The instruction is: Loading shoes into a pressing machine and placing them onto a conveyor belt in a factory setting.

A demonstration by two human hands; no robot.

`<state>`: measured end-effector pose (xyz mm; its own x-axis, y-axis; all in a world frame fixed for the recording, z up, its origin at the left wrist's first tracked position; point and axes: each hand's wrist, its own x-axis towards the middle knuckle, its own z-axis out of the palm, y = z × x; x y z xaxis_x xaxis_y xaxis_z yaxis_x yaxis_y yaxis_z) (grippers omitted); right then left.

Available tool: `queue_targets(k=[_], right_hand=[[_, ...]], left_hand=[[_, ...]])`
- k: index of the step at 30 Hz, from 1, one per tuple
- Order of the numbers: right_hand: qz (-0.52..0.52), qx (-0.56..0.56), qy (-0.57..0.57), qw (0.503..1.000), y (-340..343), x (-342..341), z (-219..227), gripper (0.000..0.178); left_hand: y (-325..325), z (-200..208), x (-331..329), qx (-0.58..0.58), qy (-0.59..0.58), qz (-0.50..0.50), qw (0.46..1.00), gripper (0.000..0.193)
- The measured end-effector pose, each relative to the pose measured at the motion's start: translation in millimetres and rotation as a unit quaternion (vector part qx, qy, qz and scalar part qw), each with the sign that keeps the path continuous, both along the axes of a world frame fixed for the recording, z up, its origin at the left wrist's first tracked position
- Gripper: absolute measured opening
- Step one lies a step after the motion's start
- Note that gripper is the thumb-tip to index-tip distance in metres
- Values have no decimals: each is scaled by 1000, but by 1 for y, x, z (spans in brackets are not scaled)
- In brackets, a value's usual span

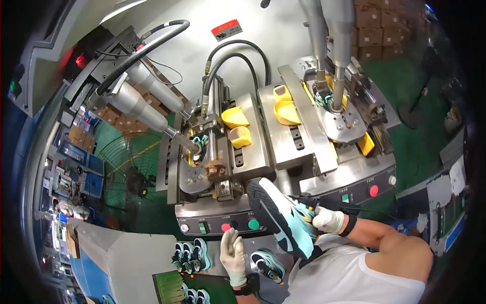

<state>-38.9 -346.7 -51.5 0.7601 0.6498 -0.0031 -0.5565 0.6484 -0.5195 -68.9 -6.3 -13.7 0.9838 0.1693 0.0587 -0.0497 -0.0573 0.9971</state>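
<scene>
A white, black and teal sneaker [288, 218] is raised in front of the machine, with its dark sole turned to the left. My right hand [328, 220], in a white glove, grips it from the right side near the upper. My left hand [233, 256], also gloved, is held up near the front panel with its fingers stretched out and nothing in them. Just right of that hand, another sneaker [268, 266] rests on the metal tabletop. Several matching sneakers [191, 256] stand side by side to its left.
A two-station press fills the middle. A sneaker sits under the rods at the left station [199, 144] and another at the right station [324, 99]. Yellow pads [287, 112] lie between them. Buttons line the front panel [216, 224]. A floor fan [134, 175] stands left.
</scene>
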Motion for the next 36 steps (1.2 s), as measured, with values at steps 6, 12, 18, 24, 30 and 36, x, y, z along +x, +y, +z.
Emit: queue_targets(k=[6, 12, 18, 24, 30, 36], right_hand=[[-69, 16, 26, 997, -6, 56, 39, 96], [-108, 46, 69, 991, 13, 66, 29, 87], [-140, 23, 17, 990, 14, 68, 51, 92], [-168, -41, 33, 984, 6, 58, 71, 100], [-224, -113, 94, 963, 11, 64, 67, 89], [-142, -180, 49, 972, 48, 88, 73, 80]], left_hand=[[6, 30, 105, 72, -28, 35, 996, 53], [50, 44, 253, 179, -41, 25, 983, 60], [85, -6, 376, 348, 29, 9, 937, 64], [128, -88, 465, 528, 115, -85, 837, 86], [97, -95, 501, 273, 151, -78, 947, 59], [185, -65, 408, 66, 119, -35, 990, 39]])
